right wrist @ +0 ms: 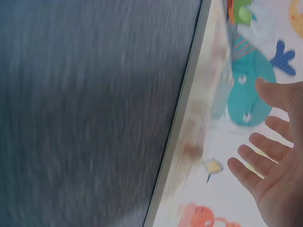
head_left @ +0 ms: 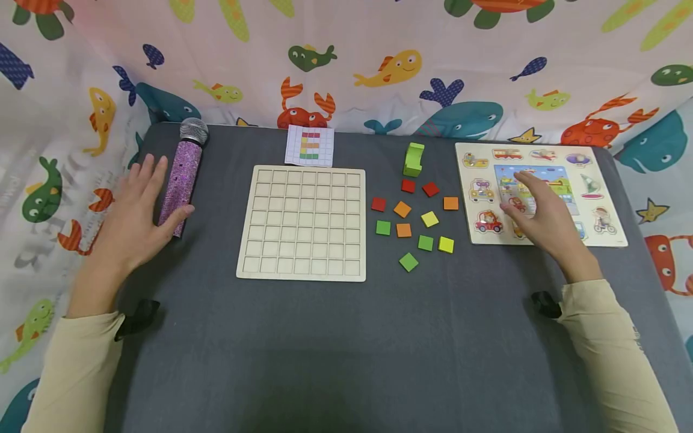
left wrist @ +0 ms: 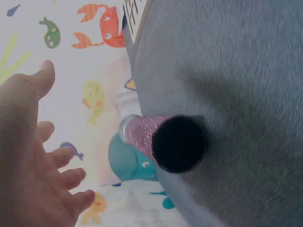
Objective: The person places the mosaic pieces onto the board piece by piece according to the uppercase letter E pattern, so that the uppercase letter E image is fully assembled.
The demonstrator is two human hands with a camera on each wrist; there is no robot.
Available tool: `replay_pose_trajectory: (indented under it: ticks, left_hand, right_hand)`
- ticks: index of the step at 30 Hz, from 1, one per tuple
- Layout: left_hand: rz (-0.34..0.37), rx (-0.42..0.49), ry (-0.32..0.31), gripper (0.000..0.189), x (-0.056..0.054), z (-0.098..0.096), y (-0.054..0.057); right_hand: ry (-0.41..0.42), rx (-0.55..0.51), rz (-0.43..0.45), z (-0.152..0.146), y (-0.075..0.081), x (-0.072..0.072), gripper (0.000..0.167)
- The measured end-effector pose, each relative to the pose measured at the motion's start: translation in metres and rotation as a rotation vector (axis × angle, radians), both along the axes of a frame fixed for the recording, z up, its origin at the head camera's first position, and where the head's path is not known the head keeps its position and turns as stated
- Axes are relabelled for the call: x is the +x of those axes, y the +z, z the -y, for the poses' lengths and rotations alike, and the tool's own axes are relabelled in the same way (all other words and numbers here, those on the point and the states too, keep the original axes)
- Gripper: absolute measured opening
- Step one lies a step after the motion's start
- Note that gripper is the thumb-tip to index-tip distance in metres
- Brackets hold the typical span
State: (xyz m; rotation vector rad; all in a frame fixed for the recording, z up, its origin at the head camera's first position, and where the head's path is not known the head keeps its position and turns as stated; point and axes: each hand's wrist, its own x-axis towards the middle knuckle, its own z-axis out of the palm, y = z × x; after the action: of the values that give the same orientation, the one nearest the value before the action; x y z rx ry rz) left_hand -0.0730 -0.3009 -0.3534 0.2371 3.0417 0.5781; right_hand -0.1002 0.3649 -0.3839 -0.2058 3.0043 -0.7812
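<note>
My left hand (head_left: 134, 221) hovers with spread fingers beside a glittery purple microphone (head_left: 181, 177), which lies on the table at the left. In the left wrist view the microphone's black end (left wrist: 180, 144) faces the camera, and the left hand (left wrist: 47, 175) is apart from it. Over the picture puzzle board (head_left: 606, 234) at the right is my right hand (head_left: 549, 225), its fingers extended and holding nothing. The right wrist view shows the right hand (right wrist: 279, 156) raised above the board's edge (right wrist: 182, 113). Part of the puzzle's pictures is hidden under that hand.
A wooden grid board (head_left: 301, 279) lies mid-table, with a colour pattern card (head_left: 292, 146) behind it. Loose red, orange, yellow and green square tiles (head_left: 403, 230) are scattered to its right, near a green block stack (head_left: 413, 159). A sea-animal curtain (head_left: 346, 36) borders the table.
</note>
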Motion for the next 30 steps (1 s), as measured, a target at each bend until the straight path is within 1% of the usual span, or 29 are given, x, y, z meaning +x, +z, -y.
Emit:
replay_pose_trajectory:
  ticks: [3,8,11,14,17,19,21,25,27,30]
  left_hand:
    - [0.005,0.023,-0.004,0.090,0.007,-0.008,-0.002]
    - [-0.004,0.025,-0.056,0.095,0.017,-0.024,-0.007]
    - [-0.032,0.027,-0.098,0.096,0.024,-0.037,-0.012]
    - [-0.063,0.029,-0.156,0.096,0.030,-0.051,-0.017]
    - [-0.064,0.025,-0.229,0.094,0.033,-0.064,-0.024]
    - [-0.045,0.019,-0.267,0.092,0.033,-0.070,-0.029]
    - [-0.011,0.023,-0.288,0.091,0.034,-0.075,-0.033]
    - [0.063,0.044,-0.277,0.088,0.035,-0.077,-0.042]
    - [0.098,0.052,-0.277,0.088,0.036,-0.077,-0.046]
    - [0.124,0.050,-0.293,0.088,0.036,-0.078,-0.052]
  right_hand:
    - [0.018,-0.031,-0.030,0.014,-0.001,0.002,0.069]
    - [0.071,-0.085,-0.085,0.039,-0.007,0.007,0.065]
    - [0.117,-0.107,-0.119,0.054,-0.012,0.007,0.062]
    - [0.157,-0.139,-0.158,0.071,-0.016,0.006,0.056]
    - [0.207,-0.156,-0.194,0.090,-0.019,0.003,0.048]
    - [0.245,-0.177,-0.204,0.103,-0.020,0.002,0.044]
    - [0.278,-0.197,-0.191,0.117,-0.021,-0.001,0.041]
    - [0.306,-0.242,-0.140,0.143,-0.018,-0.007,0.038]
    - [0.308,-0.238,-0.118,0.154,-0.014,-0.011,0.038]
    - [0.312,-0.215,-0.077,0.169,-0.008,-0.016,0.038]
